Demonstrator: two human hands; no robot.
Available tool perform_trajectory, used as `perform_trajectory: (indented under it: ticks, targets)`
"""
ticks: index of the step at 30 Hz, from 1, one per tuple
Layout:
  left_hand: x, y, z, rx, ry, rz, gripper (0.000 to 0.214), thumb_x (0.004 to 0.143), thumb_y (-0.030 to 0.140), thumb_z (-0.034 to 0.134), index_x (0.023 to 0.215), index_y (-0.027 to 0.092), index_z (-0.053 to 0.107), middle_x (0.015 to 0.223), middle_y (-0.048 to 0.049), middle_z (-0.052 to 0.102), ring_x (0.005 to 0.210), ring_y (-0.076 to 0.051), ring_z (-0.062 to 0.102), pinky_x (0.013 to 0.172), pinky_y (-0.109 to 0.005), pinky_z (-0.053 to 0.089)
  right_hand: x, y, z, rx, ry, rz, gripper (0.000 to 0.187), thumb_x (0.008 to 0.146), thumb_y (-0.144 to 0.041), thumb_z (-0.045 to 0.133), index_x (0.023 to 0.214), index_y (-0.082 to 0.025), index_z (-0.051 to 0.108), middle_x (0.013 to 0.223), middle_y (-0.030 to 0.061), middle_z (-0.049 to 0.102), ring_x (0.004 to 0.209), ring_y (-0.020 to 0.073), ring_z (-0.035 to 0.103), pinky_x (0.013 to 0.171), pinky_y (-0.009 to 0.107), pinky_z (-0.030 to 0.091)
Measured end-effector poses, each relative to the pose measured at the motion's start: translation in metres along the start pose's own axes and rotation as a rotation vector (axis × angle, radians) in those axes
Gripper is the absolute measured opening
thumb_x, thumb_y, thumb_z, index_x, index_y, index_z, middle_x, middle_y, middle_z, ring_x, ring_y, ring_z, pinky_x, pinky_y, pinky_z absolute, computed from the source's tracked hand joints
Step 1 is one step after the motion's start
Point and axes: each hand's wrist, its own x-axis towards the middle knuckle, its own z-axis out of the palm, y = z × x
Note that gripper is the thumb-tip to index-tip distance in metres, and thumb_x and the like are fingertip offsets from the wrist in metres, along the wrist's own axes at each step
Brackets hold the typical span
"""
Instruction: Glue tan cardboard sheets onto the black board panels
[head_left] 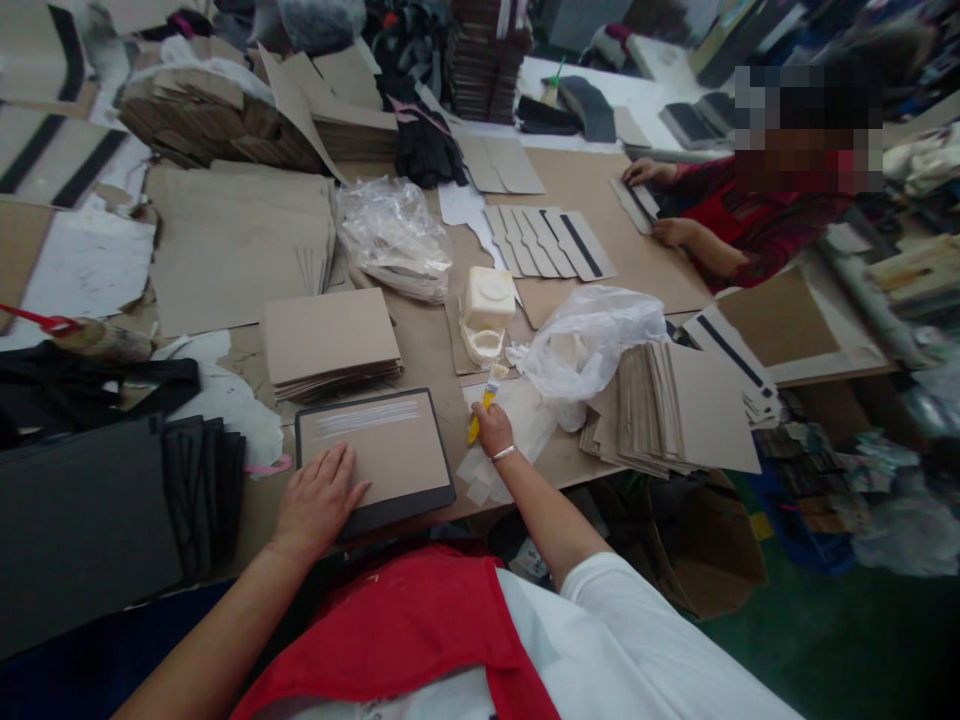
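Note:
My left hand (319, 500) lies flat with fingers spread on the near left corner of a brown cardboard panel with a dark border (375, 455). A white streak of glue runs along the panel's far edge. My right hand (491, 428) is closed round a yellow-handled brush (484, 400), held just right of the panel, its bristles pointing toward a white glue tub (487, 312). A bracelet shows on my right wrist.
A stack of brown boards (330, 340) lies beyond the panel. Fanned boards (675, 410) and a clear plastic bag (585, 340) lie to the right. Black pieces (195, 480) are stacked at left. Across the table a person's hands (660, 200) handle boards with dark strips (547, 240).

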Motion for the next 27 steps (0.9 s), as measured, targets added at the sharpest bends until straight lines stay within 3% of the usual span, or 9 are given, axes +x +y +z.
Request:
perform_trajectory:
  ticks: [9, 15, 18, 22, 25, 27]
  targets:
    - [-0.001, -0.001, 0.001, -0.055, 0.035, -0.010, 0.052, 0.088, 0.043, 0.040, 0.125, 0.009, 0.054, 0.132, -0.0191, 0.052, 0.114, -0.032, 0.053, 0.092, -0.043, 0.041, -0.006, -0.010, 0.011, -0.015, 0.094, -0.001, 0.028, 0.090, -0.013, 0.038, 0.109, -0.012, 0.059, 0.084, 0.0111, 0.060, 0.085, 0.0192, 0.048, 0.078, 0.029, 0.039]
    - [-0.004, -0.004, 0.003, -0.055, -0.001, -0.014, 0.051, 0.088, 0.042, 0.040, 0.128, 0.012, 0.051, 0.135, -0.0178, 0.048, 0.118, -0.031, 0.050, 0.093, -0.044, 0.041, -0.005, -0.013, 0.012, 0.086, 0.090, 0.008, 0.025, 0.087, -0.013, 0.045, 0.105, -0.015, 0.062, 0.079, 0.0098, 0.062, 0.078, 0.0185, 0.054, 0.072, 0.027, 0.042]
    - [-0.004, -0.008, -0.003, -0.094, -0.016, -0.018, 0.049, 0.087, 0.040, 0.043, 0.127, 0.012, 0.051, 0.136, -0.0175, 0.047, 0.117, -0.031, 0.051, 0.095, -0.045, 0.040, -0.005, -0.018, -0.014, 0.285, 0.194, 0.076, 0.019, 0.087, -0.018, 0.047, 0.100, -0.017, 0.061, 0.079, 0.0071, 0.063, 0.076, 0.0174, 0.057, 0.071, 0.027, 0.045]
    - [0.012, 0.002, -0.026, -0.321, 0.146, -0.058, 0.054, 0.084, 0.041, 0.051, 0.130, 0.013, 0.046, 0.140, -0.0174, 0.042, 0.124, -0.030, 0.044, 0.102, -0.045, 0.034, -0.012, -0.046, -0.076, 0.716, 0.444, 0.134, 0.020, 0.083, -0.031, 0.054, 0.100, -0.020, 0.054, 0.086, 0.0035, 0.063, 0.080, 0.0156, 0.060, 0.075, 0.030, 0.048]
    - [0.037, 0.032, -0.042, -0.708, 0.196, -0.041, 0.074, 0.074, 0.045, 0.063, 0.136, 0.014, 0.037, 0.139, -0.0168, 0.042, 0.129, -0.027, 0.037, 0.104, -0.042, 0.033, -0.020, -0.082, -0.119, 1.092, 0.371, 0.126, 0.030, 0.077, -0.030, 0.060, 0.102, -0.022, 0.048, 0.081, -0.0012, 0.061, 0.069, 0.0113, 0.059, 0.066, 0.026, 0.049]
    - [0.053, 0.053, -0.045, -1.037, 0.075, -0.056, 0.070, 0.069, 0.043, 0.067, 0.129, 0.015, 0.045, 0.126, -0.0132, 0.054, 0.116, -0.025, 0.050, 0.095, -0.038, 0.041, -0.024, -0.103, -0.137, 1.287, 0.281, 0.134, 0.032, 0.075, -0.027, 0.061, 0.103, -0.023, 0.044, 0.077, -0.0037, 0.058, 0.062, 0.0089, 0.056, 0.059, 0.022, 0.048]
